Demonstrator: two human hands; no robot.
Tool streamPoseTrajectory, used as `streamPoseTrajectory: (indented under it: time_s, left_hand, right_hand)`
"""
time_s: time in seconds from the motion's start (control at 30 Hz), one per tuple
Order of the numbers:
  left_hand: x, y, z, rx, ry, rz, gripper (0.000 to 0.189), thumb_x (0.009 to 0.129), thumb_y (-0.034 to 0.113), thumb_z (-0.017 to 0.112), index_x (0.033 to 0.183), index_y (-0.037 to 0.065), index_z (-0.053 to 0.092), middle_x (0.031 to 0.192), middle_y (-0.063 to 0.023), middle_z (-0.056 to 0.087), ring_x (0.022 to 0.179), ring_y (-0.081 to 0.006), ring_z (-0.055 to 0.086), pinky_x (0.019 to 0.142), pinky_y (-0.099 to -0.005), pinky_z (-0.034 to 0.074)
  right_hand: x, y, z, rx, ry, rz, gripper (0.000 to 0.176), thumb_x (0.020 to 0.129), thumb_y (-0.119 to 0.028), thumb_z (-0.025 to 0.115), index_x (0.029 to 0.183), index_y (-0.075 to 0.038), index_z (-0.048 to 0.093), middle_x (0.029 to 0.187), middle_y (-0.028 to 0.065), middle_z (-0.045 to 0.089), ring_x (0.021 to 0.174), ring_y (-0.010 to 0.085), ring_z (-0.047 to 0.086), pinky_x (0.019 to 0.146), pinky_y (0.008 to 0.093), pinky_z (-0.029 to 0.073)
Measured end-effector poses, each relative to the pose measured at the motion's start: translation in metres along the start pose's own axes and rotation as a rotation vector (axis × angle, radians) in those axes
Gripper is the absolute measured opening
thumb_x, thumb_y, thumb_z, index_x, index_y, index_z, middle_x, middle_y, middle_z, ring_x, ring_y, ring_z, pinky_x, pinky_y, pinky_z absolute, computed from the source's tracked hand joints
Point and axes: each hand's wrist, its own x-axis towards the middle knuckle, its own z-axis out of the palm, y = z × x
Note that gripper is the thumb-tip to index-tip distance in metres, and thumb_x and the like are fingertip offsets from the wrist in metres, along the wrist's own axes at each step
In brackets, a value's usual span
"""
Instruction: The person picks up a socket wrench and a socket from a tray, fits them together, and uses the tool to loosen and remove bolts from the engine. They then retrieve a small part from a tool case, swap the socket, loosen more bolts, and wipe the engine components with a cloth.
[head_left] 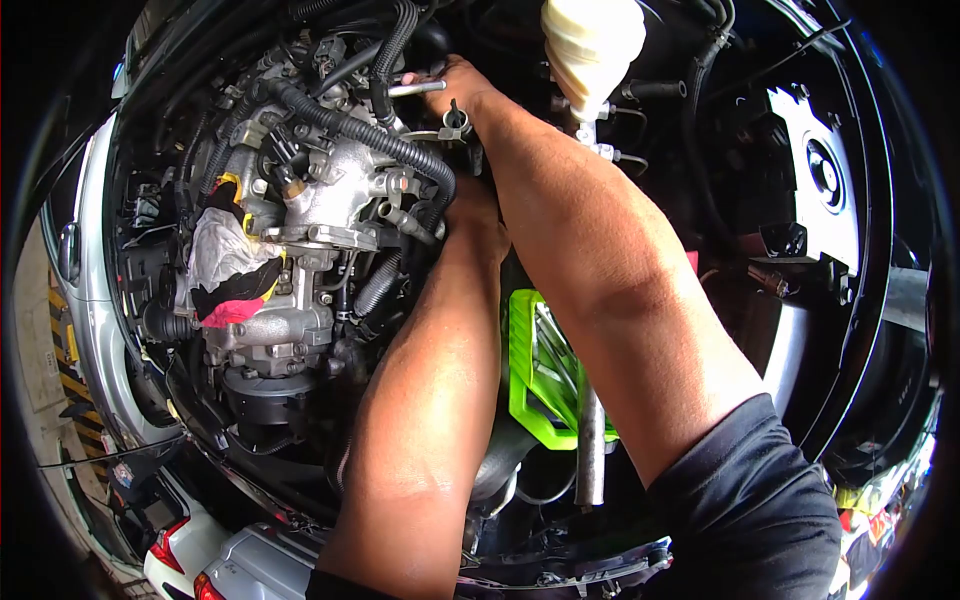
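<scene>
I lean over an open car engine bay. My right hand [462, 82] reaches deep to the back of the engine and is closed around a thin metal tool [415, 89] next to a corrugated black hose [350, 125]. My left hand [476, 212] is pushed down behind the metal intake housing [335, 195]; its fingers are hidden by the engine parts and by my right forearm. Both forearms cross over the middle of the bay.
A white fluid reservoir [592, 42] stands at the top. Rags [232, 268] in white, black, pink and yellow are stuffed into the engine at the left. A bright green plastic piece [535, 370] and a metal pipe [590, 450] lie below my arms. Silver bodywork [95, 320] edges the left.
</scene>
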Motion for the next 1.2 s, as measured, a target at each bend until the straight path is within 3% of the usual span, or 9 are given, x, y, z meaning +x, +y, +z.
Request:
streamPoseTrajectory:
  time_s: [0.43, 0.53, 0.63, 0.77, 0.9, 0.93, 1.0, 1.1, 1.2]
  left_hand:
    - [-0.004, -0.002, 0.003, -0.066, 0.011, 0.015, 0.031, 0.098, 0.023, 0.055, 0.121, 0.006, 0.066, 0.120, -0.0164, 0.067, 0.109, -0.0290, 0.066, 0.091, -0.0393, 0.053]
    - [-0.001, -0.002, 0.008, -0.088, 0.012, 0.011, 0.030, 0.098, 0.022, 0.055, 0.121, 0.005, 0.066, 0.118, -0.0169, 0.067, 0.108, -0.0295, 0.067, 0.091, -0.0393, 0.053]
    - [0.013, -0.001, 0.019, -0.098, 0.021, 0.005, 0.030, 0.098, 0.021, 0.055, 0.120, 0.005, 0.067, 0.116, -0.0174, 0.068, 0.107, -0.0299, 0.067, 0.090, -0.0393, 0.053]
    - [0.033, -0.005, 0.030, -0.111, 0.032, -0.008, 0.030, 0.098, 0.020, 0.055, 0.120, 0.004, 0.067, 0.114, -0.0180, 0.069, 0.105, -0.0305, 0.068, 0.090, -0.0393, 0.053]
    - [0.035, -0.008, 0.039, -0.152, 0.040, -0.003, 0.030, 0.097, 0.019, 0.055, 0.119, 0.003, 0.068, 0.112, -0.0186, 0.070, 0.103, -0.0311, 0.068, 0.089, -0.0392, 0.053]
    - [0.033, -0.010, 0.040, -0.178, 0.036, -0.001, 0.030, 0.097, 0.019, 0.055, 0.119, 0.003, 0.068, 0.111, -0.0188, 0.070, 0.103, -0.0313, 0.068, 0.089, -0.0392, 0.053]
    - [0.021, -0.015, 0.045, -0.248, 0.019, 0.015, 0.029, 0.097, 0.018, 0.055, 0.119, 0.003, 0.068, 0.110, -0.0191, 0.070, 0.102, -0.0316, 0.069, 0.088, -0.0392, 0.053]
    - [-0.029, -0.024, 0.036, -0.426, -0.040, 0.081, 0.029, 0.097, 0.018, 0.055, 0.118, 0.002, 0.068, 0.109, -0.0195, 0.071, 0.101, -0.0320, 0.069, 0.088, -0.0392, 0.053]
    - [-0.124, -0.045, -0.024, -0.617, -0.016, 0.248, 0.029, 0.097, 0.017, 0.055, 0.118, 0.002, 0.068, 0.107, -0.0200, 0.071, 0.100, -0.0325, 0.069, 0.087, -0.0392, 0.053]
  right_hand:
    - [0.015, 0.016, 0.011, -0.072, 0.017, -0.078, 0.063, 0.093, -0.060, 0.059, 0.115, -0.002, 0.069, 0.121, 0.0246, 0.065, 0.119, 0.0385, 0.057, 0.105, 0.0361, 0.043]
    - [0.016, 0.015, 0.011, -0.078, 0.013, -0.093, 0.065, 0.091, -0.055, 0.065, 0.122, 0.002, 0.063, 0.121, 0.0237, 0.066, 0.118, 0.0361, 0.059, 0.105, 0.0353, 0.044]
    - [0.017, 0.010, 0.012, 0.055, 0.034, -0.074, 0.077, 0.074, -0.038, 0.082, 0.127, 0.011, 0.052, 0.121, 0.0274, 0.066, 0.120, 0.0351, 0.062, 0.101, 0.0352, 0.049]
    - [-0.005, -0.007, -0.002, 0.112, 0.024, -0.003, 0.071, 0.069, -0.015, 0.074, 0.131, 0.011, 0.049, 0.124, 0.0274, 0.065, 0.121, 0.0346, 0.062, 0.100, 0.0344, 0.050]
    - [-0.009, -0.009, -0.007, 0.046, 0.005, 0.008, 0.071, 0.070, -0.012, 0.072, 0.133, 0.011, 0.048, 0.124, 0.0273, 0.064, 0.122, 0.0349, 0.061, 0.101, 0.0338, 0.050]
    - [-0.008, -0.007, -0.002, 0.029, 0.082, 0.005, 0.062, 0.069, -0.015, 0.071, 0.126, 0.007, 0.058, 0.121, 0.0240, 0.067, 0.121, 0.0332, 0.062, 0.100, 0.0354, 0.050]
    - [0.000, -0.003, -0.002, -0.188, -0.006, -0.171, 0.051, 0.069, -0.018, 0.070, 0.115, 0.003, 0.067, 0.118, 0.0220, 0.069, 0.119, 0.0327, 0.063, 0.100, 0.0369, 0.050]
    - [0.011, 0.007, 0.007, -0.075, -0.033, -0.116, 0.030, 0.072, -0.025, 0.071, 0.090, -0.002, 0.076, 0.107, 0.0229, 0.071, 0.113, 0.0336, 0.064, 0.097, 0.0385, 0.050]
    - [0.004, 0.001, 0.005, -0.055, -0.045, 0.072, 0.047, 0.078, -0.038, 0.075, 0.110, -0.003, 0.071, 0.115, 0.0220, 0.069, 0.117, 0.0339, 0.063, 0.098, 0.0382, 0.051]
